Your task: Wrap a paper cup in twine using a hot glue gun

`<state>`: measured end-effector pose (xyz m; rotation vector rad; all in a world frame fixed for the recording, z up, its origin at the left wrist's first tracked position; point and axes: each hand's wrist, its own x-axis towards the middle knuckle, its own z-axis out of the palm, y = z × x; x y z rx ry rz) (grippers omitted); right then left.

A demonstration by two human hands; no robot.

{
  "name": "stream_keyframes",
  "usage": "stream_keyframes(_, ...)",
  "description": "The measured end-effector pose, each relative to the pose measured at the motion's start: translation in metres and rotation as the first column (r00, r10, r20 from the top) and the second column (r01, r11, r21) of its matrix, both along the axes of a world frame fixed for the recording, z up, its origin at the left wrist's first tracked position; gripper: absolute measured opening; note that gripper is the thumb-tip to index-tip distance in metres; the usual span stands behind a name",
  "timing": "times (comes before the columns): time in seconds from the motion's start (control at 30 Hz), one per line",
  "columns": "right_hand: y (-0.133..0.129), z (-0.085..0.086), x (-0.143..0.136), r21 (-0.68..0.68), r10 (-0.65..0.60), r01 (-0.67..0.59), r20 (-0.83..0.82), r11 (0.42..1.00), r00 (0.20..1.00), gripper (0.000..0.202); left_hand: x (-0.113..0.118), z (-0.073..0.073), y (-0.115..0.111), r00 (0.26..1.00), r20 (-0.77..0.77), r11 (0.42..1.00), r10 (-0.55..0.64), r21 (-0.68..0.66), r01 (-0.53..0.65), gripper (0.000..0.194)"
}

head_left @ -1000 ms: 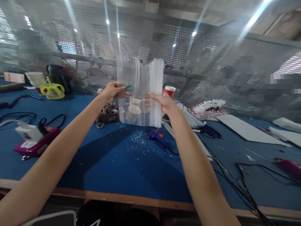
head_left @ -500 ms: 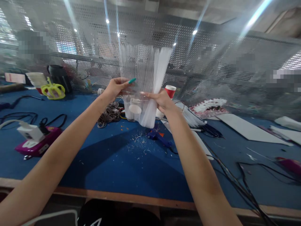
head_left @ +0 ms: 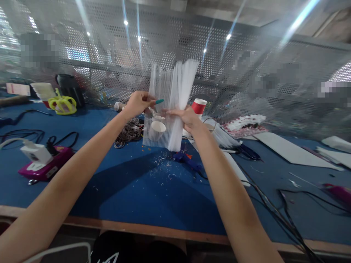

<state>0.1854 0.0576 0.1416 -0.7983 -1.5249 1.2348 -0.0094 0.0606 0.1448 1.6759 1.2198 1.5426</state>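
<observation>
A sheer white pleated sheet [head_left: 175,95] hangs upright above the blue table, its folds bunched tight on the right and spread thin on the left. My left hand [head_left: 140,103] pinches its left part, a green nail pointing right across it. Gathered folds on the right are gripped by my right hand [head_left: 186,117], with its fingers reaching over the sheet. Through the thin part a white cup [head_left: 158,128] shows behind. Below the sheet lies a blue glue gun [head_left: 187,160] among small white scraps.
Brown cords [head_left: 127,134] and a red cup [head_left: 199,106] stand behind the hands. A magenta power strip [head_left: 48,168] lies left, near a yellow basket-like item [head_left: 62,106]. White boards [head_left: 293,149] and black cables are on the right.
The sheet's left part has drawn inward to the right and looks narrower. My left hand has shifted slightly right with it; my right hand has barely moved.
</observation>
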Motion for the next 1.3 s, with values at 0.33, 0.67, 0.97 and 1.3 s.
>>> stream_keyframes(0.33,0.010,-0.011,-0.017,0.008,-0.036,0.037,-0.147,0.999,0.989,0.017,0.009,-0.010,0.008,0.997,0.043,0.997,-0.058,0.049,0.056,0.029)
stream_keyframes(0.67,0.021,-0.018,-0.015,0.067,-0.105,0.111,-0.083,0.992,0.991,0.031,0.009,-0.006,0.007,0.983,0.183,1.000,-0.029,-0.001,0.030,0.025)
stream_keyframes(0.97,0.020,-0.010,0.001,0.024,-0.056,0.055,0.033,0.998,0.998,0.026,0.005,-0.011,0.014,0.987,0.158,0.991,-0.018,0.136,-0.003,0.030)
stream_keyframes(1.3,0.012,-0.004,0.007,0.003,0.014,-0.014,-0.016,1.000,1.000,0.035,-0.007,-0.017,0.029,0.956,0.293,0.979,0.024,0.184,-0.081,0.029)
